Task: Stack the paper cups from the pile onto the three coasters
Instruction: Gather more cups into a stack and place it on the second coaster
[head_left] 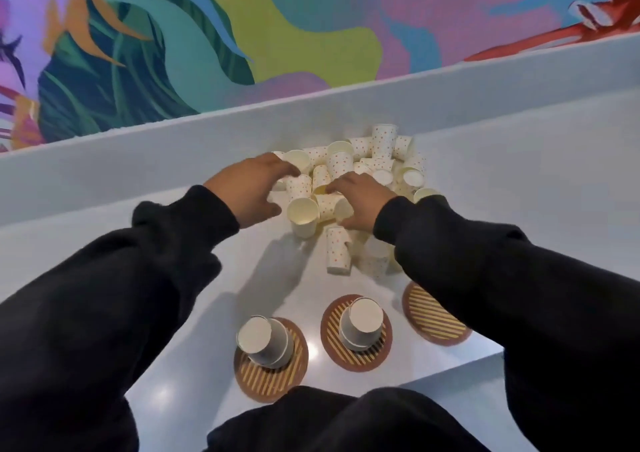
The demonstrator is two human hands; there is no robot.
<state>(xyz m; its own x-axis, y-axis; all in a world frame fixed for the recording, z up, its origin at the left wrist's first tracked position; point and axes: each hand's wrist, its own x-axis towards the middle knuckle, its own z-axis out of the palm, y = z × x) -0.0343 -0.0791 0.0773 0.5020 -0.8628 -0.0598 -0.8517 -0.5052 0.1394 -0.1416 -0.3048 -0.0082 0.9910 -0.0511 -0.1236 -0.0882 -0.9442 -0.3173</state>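
A pile of white paper cups (367, 162) with coloured dots lies at the back of the grey table. My left hand (247, 190) reaches into its near left side, with fingers curled over the top of an upside-down dotted cup (298, 188) and the thumb beside it. My right hand (362, 200) grips a cup lying on its side (329, 206), between fingers and thumb. Three round striped coasters sit near the front edge. The left coaster (268, 377) bears a short upside-down cup stack (265, 342). The middle coaster (360, 358) bears another stack (362, 320). The right coaster (429, 316) is bare, partly under my sleeve.
Loose cups lie just in front of the pile: one with its open mouth towards me (303, 216) and one on its side (337, 254). A raised grey ledge (138, 161) runs behind the table under a colourful mural. The table's right edge (485, 358) drops off beside the right coaster.
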